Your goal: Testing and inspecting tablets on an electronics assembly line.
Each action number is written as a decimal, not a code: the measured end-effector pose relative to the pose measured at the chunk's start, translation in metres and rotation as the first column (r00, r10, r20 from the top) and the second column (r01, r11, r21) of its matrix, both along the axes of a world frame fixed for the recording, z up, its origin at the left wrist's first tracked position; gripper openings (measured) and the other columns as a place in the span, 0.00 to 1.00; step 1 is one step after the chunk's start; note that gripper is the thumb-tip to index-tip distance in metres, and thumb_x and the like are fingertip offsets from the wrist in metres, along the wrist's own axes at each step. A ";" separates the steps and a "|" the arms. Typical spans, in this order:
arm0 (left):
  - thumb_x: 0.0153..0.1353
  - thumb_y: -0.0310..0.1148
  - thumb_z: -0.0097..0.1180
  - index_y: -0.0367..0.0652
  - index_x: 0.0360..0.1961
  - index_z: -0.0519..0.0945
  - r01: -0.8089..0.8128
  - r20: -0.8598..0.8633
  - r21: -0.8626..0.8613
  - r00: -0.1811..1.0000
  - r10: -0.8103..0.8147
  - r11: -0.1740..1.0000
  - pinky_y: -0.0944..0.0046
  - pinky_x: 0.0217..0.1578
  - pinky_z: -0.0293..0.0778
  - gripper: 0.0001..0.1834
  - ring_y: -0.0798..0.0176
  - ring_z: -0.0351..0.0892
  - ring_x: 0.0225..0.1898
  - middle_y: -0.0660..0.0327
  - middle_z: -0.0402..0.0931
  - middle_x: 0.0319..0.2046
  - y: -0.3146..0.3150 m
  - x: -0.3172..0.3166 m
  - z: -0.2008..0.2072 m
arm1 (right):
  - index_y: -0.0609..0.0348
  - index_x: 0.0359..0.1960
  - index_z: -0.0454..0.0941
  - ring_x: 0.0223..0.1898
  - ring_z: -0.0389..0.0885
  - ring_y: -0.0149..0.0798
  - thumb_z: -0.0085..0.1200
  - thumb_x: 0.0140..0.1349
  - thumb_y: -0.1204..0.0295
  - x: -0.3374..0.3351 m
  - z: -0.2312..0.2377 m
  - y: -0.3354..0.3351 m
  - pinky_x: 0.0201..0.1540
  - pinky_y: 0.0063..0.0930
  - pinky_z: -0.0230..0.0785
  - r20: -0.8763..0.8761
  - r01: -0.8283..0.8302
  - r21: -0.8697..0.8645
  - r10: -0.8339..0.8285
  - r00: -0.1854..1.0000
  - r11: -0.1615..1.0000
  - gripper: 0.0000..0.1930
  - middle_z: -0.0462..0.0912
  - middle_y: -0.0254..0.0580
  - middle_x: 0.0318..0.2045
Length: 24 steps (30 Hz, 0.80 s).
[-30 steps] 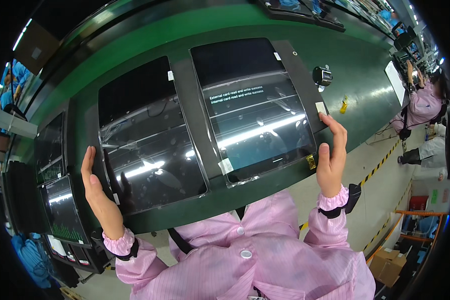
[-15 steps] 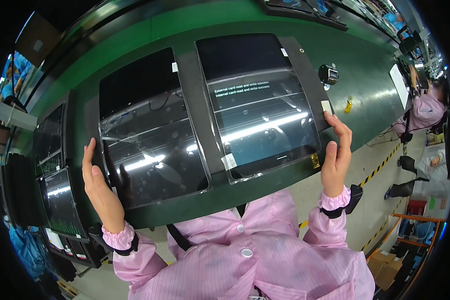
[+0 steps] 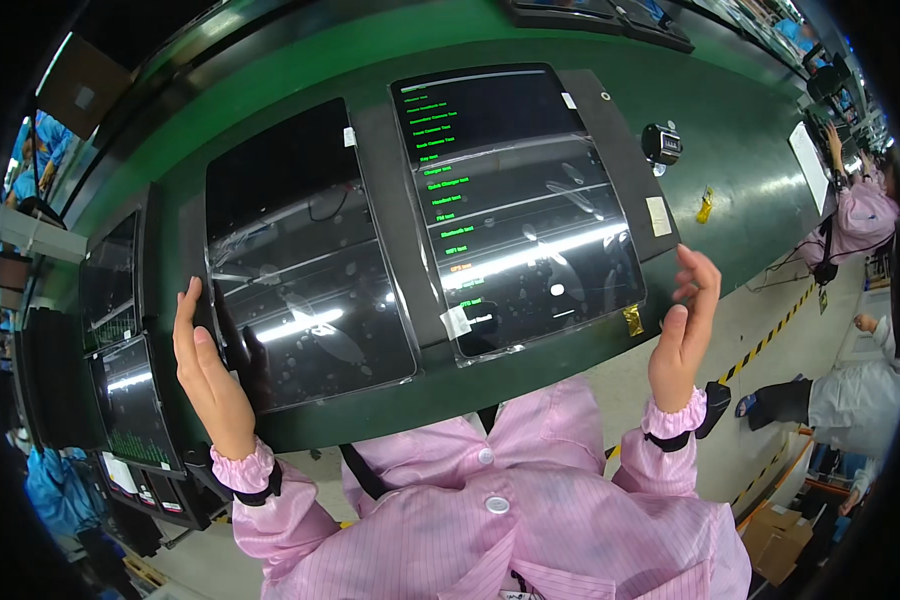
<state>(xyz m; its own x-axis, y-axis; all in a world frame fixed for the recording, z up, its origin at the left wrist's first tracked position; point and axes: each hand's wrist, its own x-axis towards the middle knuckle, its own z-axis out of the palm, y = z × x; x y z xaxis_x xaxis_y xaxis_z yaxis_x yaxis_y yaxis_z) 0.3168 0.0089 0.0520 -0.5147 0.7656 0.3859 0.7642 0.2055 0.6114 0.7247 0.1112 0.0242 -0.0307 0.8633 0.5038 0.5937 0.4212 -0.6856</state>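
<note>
Two large tablets under clear film lie side by side on dark mats. The left tablet (image 3: 290,250) has a dark screen with light streaks reflected in it. On the right tablet (image 3: 520,230) is a black screen with a list of green lines and one orange line. My left hand (image 3: 210,380) rests along the left edge of the left tablet, fingers straight and thumb apart, holding nothing. Off the lower right corner of the right tablet is my right hand (image 3: 685,330), its fingers loosely bent and apart, with nothing in it.
A small silver-and-black counter (image 3: 662,144) and a piece of yellow tape (image 3: 706,204) are on the green table (image 3: 730,150) at right. More tablets (image 3: 135,400) stand at far left. A co-worker in pink (image 3: 865,215) sits at far right; another person stands below.
The right tablet's screen has gone from a short white message to a list of green lines. My right hand has moved right, away from the mat's edge. My left hand has barely shifted.
</note>
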 end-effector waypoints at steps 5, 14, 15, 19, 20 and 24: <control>0.68 0.32 0.41 0.34 0.60 0.74 -0.006 -0.500 0.087 0.864 0.049 0.996 0.50 0.67 0.54 0.22 0.45 0.63 0.68 0.52 0.75 0.59 0.008 0.029 0.021 | 0.62 0.62 0.65 0.43 0.78 0.31 0.49 0.69 0.69 0.001 0.006 -0.012 0.47 0.28 0.68 -0.298 -0.143 -0.214 0.075 0.952 0.966 0.22 0.81 0.41 0.38; 0.51 0.46 0.59 0.33 0.64 0.67 0.711 -0.301 -0.252 0.587 -0.751 0.657 0.31 0.69 0.38 0.41 0.45 0.58 0.71 0.50 0.67 0.63 0.076 0.194 0.020 | 0.61 0.60 0.60 0.26 0.79 0.24 0.56 0.64 0.82 -0.028 0.010 -0.021 0.28 0.14 0.67 -0.669 -0.248 -0.421 -0.113 0.735 0.873 0.25 0.82 0.35 0.25; 0.52 0.47 0.59 0.31 0.65 0.65 0.666 -0.319 -0.256 0.625 -0.712 0.700 0.30 0.69 0.38 0.43 0.45 0.57 0.71 0.47 0.67 0.63 0.078 0.198 0.019 | 0.61 0.60 0.60 0.26 0.79 0.24 0.56 0.64 0.82 -0.027 0.010 -0.025 0.28 0.14 0.67 -0.667 -0.239 -0.417 -0.118 0.735 0.877 0.25 0.82 0.35 0.25; 0.55 0.50 0.58 0.28 0.65 0.63 0.629 -0.345 -0.257 0.649 -0.678 0.733 0.27 0.68 0.38 0.44 0.39 0.55 0.70 0.40 0.67 0.60 0.086 0.207 0.019 | 0.62 0.58 0.63 0.25 0.77 0.24 0.55 0.62 0.84 -0.010 0.012 -0.048 0.30 0.16 0.69 -0.630 -0.258 -0.431 -0.084 0.772 0.865 0.23 0.80 0.33 0.23; 0.53 0.43 0.58 0.32 0.66 0.63 0.641 -0.310 -0.249 0.658 -0.686 0.726 0.29 0.69 0.36 0.41 0.40 0.55 0.71 0.44 0.64 0.64 0.087 0.207 0.021 | 0.63 0.57 0.64 0.25 0.78 0.24 0.55 0.62 0.83 0.001 0.011 -0.044 0.30 0.17 0.69 -0.604 -0.184 -0.379 -0.091 0.792 0.907 0.22 0.80 0.33 0.23; 0.52 0.36 0.57 0.41 0.67 0.65 0.644 -0.288 -0.209 0.679 -0.676 0.736 0.31 0.70 0.36 0.38 0.42 0.55 0.71 0.48 0.63 0.66 0.077 0.189 0.036 | 0.63 0.51 0.71 0.23 0.77 0.25 0.56 0.63 0.81 0.033 0.010 0.018 0.29 0.19 0.68 -0.355 0.084 -0.178 -0.144 0.924 0.980 0.16 0.80 0.34 0.21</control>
